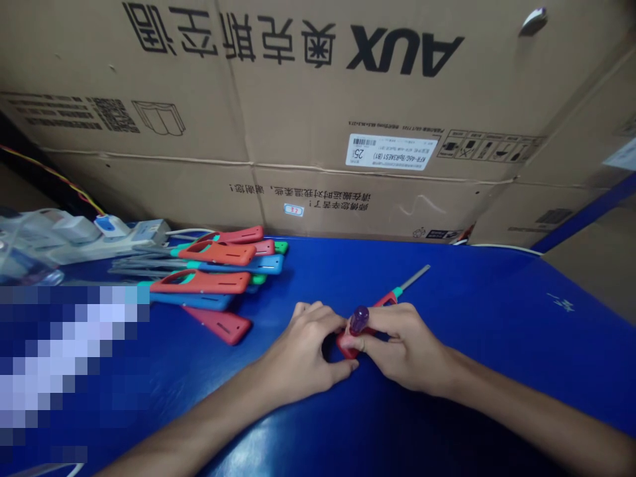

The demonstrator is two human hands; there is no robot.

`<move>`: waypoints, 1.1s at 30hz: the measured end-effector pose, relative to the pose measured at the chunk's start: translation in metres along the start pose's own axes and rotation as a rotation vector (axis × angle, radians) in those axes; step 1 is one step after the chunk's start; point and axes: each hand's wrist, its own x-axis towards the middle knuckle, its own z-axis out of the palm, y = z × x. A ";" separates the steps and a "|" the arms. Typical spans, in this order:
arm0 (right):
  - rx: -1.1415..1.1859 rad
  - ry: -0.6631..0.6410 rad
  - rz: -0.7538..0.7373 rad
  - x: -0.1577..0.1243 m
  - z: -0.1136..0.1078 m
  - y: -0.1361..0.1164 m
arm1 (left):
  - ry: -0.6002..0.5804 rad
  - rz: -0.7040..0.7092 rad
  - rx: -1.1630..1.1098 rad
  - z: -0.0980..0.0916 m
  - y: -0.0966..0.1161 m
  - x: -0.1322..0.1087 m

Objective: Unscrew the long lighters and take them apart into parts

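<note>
A red long-necked gas lighter (385, 300) lies on the blue table, its metal tube pointing to the upper right. My left hand (309, 348) grips its handle end between thumb and fingers. Pinched in my right hand (405, 344) is a screwdriver with a purple handle (360, 319), held roughly upright over that same end. The screwdriver's tip is hidden by my fingers, so its contact with the lighter cannot be made out. To the left rests a pile of similar lighters in orange (218, 252), blue (265, 264), red (223, 324) and green.
A large cardboard box (298, 132) stands along the back of the blue table (497, 331). At the left are a white power strip (144, 232) with plugs and a red-yellow cable (64, 177). The lower left is blurred out by blocks.
</note>
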 end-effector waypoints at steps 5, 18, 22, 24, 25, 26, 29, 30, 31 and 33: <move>0.041 -0.078 0.058 0.004 -0.009 -0.002 | -0.041 0.016 0.023 -0.006 0.004 0.000; 0.374 -0.077 0.297 0.001 -0.003 0.000 | -0.050 0.013 0.014 -0.005 0.002 0.002; 0.268 0.016 0.251 0.000 0.000 -0.002 | -0.040 0.010 0.008 -0.005 0.003 0.003; 0.232 0.059 0.236 0.001 0.001 -0.003 | -0.036 0.016 0.007 -0.005 0.003 0.003; 0.224 0.077 0.237 0.001 0.002 -0.003 | -0.035 0.019 0.006 -0.005 0.003 0.003; 0.223 0.089 0.241 0.001 0.002 -0.004 | -0.036 0.020 0.003 -0.005 0.003 0.003; 0.251 0.110 0.263 0.001 0.004 -0.004 | -0.043 0.019 0.001 -0.005 0.003 0.002; 0.283 0.111 0.277 0.000 0.005 -0.004 | -0.044 0.019 0.002 -0.005 0.002 0.002; 0.321 0.113 0.292 0.000 0.005 -0.003 | -0.042 0.022 0.003 -0.005 0.002 0.001; 0.380 0.142 0.314 -0.001 0.007 -0.002 | -0.038 0.027 0.004 -0.005 0.002 0.001</move>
